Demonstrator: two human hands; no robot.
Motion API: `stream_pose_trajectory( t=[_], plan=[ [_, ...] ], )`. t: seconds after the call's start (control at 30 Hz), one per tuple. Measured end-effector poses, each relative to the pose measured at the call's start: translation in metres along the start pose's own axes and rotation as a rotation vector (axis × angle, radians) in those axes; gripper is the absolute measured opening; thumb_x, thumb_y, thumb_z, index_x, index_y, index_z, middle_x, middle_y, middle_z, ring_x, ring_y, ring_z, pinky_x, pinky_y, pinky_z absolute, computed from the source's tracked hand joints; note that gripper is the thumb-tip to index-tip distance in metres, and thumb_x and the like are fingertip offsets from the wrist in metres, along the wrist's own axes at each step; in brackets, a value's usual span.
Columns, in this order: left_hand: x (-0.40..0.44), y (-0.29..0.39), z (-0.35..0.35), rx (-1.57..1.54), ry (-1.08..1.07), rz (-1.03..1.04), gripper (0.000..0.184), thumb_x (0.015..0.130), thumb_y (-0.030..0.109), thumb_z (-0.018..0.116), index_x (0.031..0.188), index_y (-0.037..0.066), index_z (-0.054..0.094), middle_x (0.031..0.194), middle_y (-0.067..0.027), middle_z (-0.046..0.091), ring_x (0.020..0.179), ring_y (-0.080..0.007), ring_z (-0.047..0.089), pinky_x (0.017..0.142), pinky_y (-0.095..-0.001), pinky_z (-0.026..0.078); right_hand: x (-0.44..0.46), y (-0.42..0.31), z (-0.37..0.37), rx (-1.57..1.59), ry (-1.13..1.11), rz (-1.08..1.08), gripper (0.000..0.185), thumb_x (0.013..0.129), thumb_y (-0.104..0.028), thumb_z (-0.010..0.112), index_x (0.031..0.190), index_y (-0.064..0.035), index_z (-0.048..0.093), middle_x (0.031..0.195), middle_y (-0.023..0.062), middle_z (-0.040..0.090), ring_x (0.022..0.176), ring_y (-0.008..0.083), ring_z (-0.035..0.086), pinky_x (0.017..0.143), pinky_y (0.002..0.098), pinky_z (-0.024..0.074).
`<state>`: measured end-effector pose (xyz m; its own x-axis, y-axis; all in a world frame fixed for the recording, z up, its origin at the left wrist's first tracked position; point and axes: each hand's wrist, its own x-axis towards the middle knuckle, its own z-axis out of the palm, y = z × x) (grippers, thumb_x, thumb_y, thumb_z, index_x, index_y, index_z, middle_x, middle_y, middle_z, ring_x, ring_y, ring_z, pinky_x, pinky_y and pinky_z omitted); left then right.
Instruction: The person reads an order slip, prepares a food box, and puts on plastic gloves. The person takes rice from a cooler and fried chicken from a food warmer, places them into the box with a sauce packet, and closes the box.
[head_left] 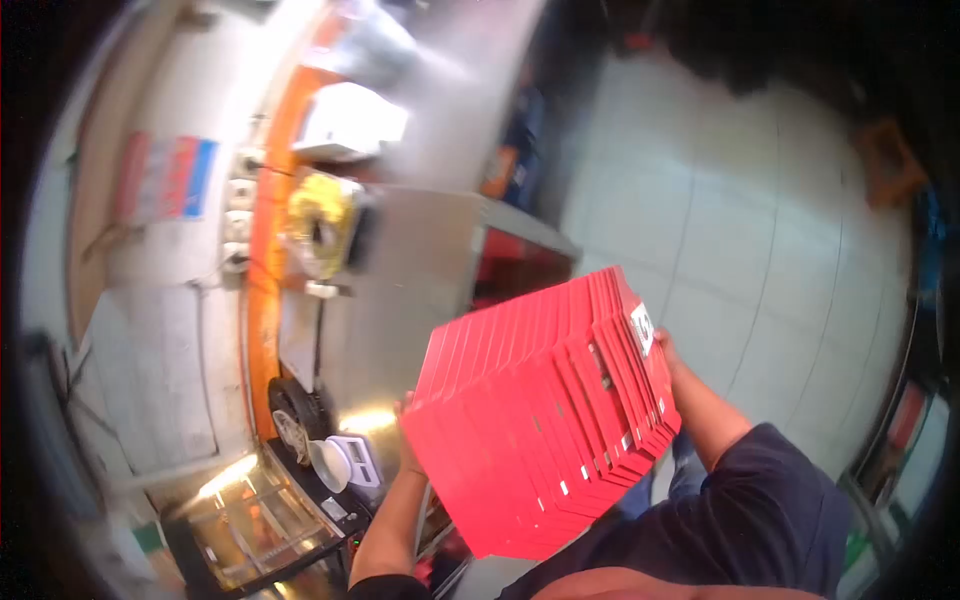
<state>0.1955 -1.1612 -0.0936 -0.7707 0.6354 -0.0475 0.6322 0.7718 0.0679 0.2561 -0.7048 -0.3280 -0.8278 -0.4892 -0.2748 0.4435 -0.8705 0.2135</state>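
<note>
A thick stack of flat red boxes [530,420] fills the space in front of my body, tilted and pressed together like a row of slabs. At its far right end a white label with dark marks [643,328] shows. My right hand [668,352] grips that end, its fingers partly hidden behind the stack. Against the left end, my left hand [408,450] holds the other side, with most of its fingers out of sight behind the boxes. Small white marks dot the near edges of several boxes.
On the left runs a metal counter [400,250] bearing a white box [350,122] and a yellow-topped package [325,225]. Nearer stand a kitchen scale [350,462] and a glass-topped appliance [250,520]. Tiled floor [740,200] spreads right, with an orange stool-like object [888,162].
</note>
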Motion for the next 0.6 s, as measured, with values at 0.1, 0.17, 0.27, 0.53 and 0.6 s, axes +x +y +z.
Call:
stream_pose_trajectory(
  t=[0.1, 0.17, 0.27, 0.53, 0.6],
  plan=[
    [-0.004, 0.023, -0.018, 0.023, 0.078, -0.015, 0.039, 0.087, 0.023, 0.066, 0.123, 0.014, 0.052, 0.138, -0.0209, 0.041, 0.132, -0.0402, 0.04, 0.108, -0.048, 0.037, -0.009, -0.007, 0.094, -0.047, -0.201, 0.004, 0.073, 0.08, -0.042, 0.063, 0.14, -0.0013, 0.051, 0.133, 0.0222, 0.062, 0.118, 0.0387, 0.062, 0.102, 0.0529, 0.0517],
    [-0.014, 0.038, -0.031, 0.038, 0.145, -0.035, 0.037, 0.087, 0.024, 0.066, 0.12, 0.013, 0.056, 0.132, -0.019, 0.047, 0.128, -0.0382, 0.044, 0.108, -0.0478, 0.037, -0.012, -0.006, 0.141, -0.09, -0.3, -0.113, 0.075, 0.081, -0.046, 0.063, 0.142, -0.0043, 0.05, 0.134, 0.0196, 0.062, 0.117, 0.0374, 0.063, 0.101, 0.0523, 0.0526],
    [-0.046, 0.056, -0.045, 0.089, 0.212, -0.055, 0.034, 0.085, 0.026, 0.066, 0.116, 0.012, 0.061, 0.124, -0.0162, 0.056, 0.122, -0.0351, 0.05, 0.109, -0.0474, 0.037, -0.031, 0.044, 0.243, -0.226, -0.276, -0.38, 0.077, 0.083, -0.05, 0.063, 0.145, -0.0071, 0.047, 0.135, 0.0175, 0.061, 0.118, 0.0355, 0.062, 0.097, 0.0517, 0.0545],
    [0.001, 0.053, -0.12, -0.955, 0.219, -0.105, 0.083, 0.085, 0.044, 0.076, 0.15, 0.007, 0.04, 0.159, -0.017, 0.035, 0.15, -0.038, 0.026, 0.122, -0.0492, 0.022, 0.046, 0.146, 0.543, -0.411, -0.516, -0.54, 0.07, 0.087, -0.058, 0.054, 0.142, -0.0147, 0.054, 0.145, 0.0093, 0.055, 0.131, 0.0326, 0.052, 0.113, 0.0482, 0.0395],
    [0.028, 0.068, -0.224, -0.779, 0.61, 0.106, 0.096, 0.085, 0.053, 0.076, 0.154, 0.001, 0.033, 0.159, -0.0202, 0.033, 0.151, -0.0359, 0.025, 0.121, -0.0474, 0.024, 0.065, 0.175, 0.598, -0.433, -0.641, -0.558, 0.073, 0.087, -0.059, 0.052, 0.146, -0.016, 0.049, 0.15, 0.0088, 0.049, 0.135, 0.0327, 0.048, 0.115, 0.0483, 0.0357]
  ],
)
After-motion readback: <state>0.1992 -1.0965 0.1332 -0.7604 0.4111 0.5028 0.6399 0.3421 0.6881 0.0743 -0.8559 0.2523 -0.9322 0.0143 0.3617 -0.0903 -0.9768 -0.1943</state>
